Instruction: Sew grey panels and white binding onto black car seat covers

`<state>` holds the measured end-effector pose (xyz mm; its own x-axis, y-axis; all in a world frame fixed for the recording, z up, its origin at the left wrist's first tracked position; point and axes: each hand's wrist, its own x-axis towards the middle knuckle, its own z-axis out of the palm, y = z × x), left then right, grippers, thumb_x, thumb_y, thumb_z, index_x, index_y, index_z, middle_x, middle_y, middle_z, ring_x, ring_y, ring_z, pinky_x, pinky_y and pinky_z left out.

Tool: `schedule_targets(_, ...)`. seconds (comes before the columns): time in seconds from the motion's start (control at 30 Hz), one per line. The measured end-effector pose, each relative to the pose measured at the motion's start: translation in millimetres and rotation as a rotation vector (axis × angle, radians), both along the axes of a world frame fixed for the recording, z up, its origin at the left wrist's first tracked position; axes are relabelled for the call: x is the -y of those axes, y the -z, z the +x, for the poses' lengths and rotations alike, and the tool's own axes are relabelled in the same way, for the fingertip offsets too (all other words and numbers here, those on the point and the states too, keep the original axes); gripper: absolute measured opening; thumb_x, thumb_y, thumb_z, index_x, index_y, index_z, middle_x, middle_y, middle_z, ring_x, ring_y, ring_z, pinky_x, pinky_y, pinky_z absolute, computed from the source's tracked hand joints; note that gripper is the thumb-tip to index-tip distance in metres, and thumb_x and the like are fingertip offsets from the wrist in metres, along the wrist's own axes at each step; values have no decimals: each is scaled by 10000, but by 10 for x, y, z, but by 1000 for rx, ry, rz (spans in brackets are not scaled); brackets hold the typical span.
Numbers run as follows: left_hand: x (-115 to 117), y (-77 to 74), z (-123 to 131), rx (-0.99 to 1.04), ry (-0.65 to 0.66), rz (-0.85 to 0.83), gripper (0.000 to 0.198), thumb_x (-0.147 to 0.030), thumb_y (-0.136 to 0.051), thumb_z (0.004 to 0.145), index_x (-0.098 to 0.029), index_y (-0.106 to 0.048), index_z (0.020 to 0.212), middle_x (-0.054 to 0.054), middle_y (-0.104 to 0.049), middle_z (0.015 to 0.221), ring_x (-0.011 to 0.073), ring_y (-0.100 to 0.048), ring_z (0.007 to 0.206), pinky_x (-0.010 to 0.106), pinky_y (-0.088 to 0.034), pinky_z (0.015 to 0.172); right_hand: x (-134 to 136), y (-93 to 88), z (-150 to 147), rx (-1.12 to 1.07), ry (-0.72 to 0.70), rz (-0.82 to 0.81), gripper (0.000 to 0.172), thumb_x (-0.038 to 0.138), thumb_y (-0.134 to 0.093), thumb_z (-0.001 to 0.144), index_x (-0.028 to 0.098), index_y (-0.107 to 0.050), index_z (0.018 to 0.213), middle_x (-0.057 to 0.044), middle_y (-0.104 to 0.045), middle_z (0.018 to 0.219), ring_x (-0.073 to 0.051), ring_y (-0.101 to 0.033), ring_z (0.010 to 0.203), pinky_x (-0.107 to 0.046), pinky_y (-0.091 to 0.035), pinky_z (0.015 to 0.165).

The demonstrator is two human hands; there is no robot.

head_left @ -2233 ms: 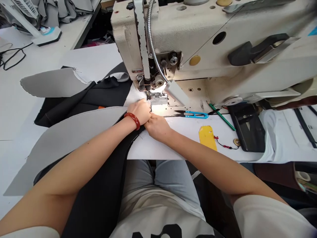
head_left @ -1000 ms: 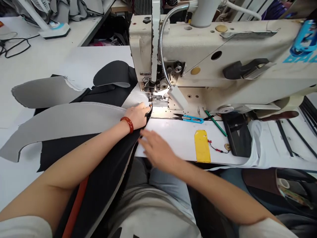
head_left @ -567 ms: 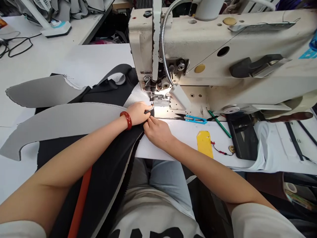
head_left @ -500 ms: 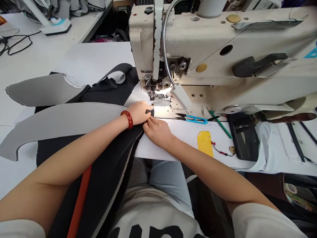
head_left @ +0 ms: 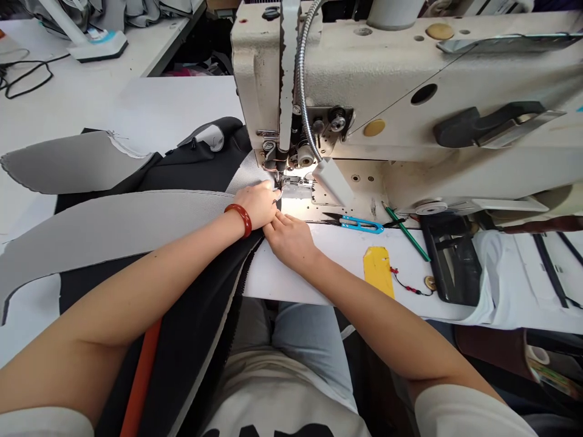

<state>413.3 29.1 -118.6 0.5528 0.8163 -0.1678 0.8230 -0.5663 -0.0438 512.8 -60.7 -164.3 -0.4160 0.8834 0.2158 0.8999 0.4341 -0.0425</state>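
Note:
Black and grey fabric (head_left: 191,173) lies to the left of the sewing machine (head_left: 387,79), its right edge reaching the lit needle area. My left hand (head_left: 255,203), with a red bangle (head_left: 241,220) on the wrist, is closed on the fabric edge just in front of the presser foot. Close against it, my right hand (head_left: 290,241) pinches the same edge from the near side; its fingertips are partly hidden. A long grey panel (head_left: 122,221) stretches left from under my left hand. Black fabric with a zipper-like edge (head_left: 235,282) hangs down over my lap.
Blue thread snips (head_left: 362,224) and a green pencil (head_left: 406,232) lie right of my hands. Nearby are a yellow card (head_left: 378,270), a beaded cord (head_left: 412,289) and a black tray (head_left: 449,261). A white lamp base (head_left: 98,45) stands at the back left.
My left hand has closed down more over the fabric edge, and my right fingers lie flatter beside it. The view has shifted slightly.

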Motion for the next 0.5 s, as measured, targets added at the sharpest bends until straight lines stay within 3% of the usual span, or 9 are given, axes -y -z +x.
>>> schedule_targets(0.2,-99,61,-6,66,24,73,373,-267,-476,878,-237,-749,1130,74,-690,1101,283,-660,953,391,-499,765,-66,28,12,-18,34,-24,335,12,-378,940,90,-675,1072,-178,-678,1227,-255,-569,1242,-347,-495,914)
schedule_targets(0.5,-170,58,77,180,-29,90,326,-256,-506,836,-235,-780,1011,47,-720,1156,259,-651,1068,366,-511,892,-175,5,38,-57,73,-56,317,-15,-394,901,115,-665,1002,-138,-709,1096,-230,-606,1129,-308,-463,739)
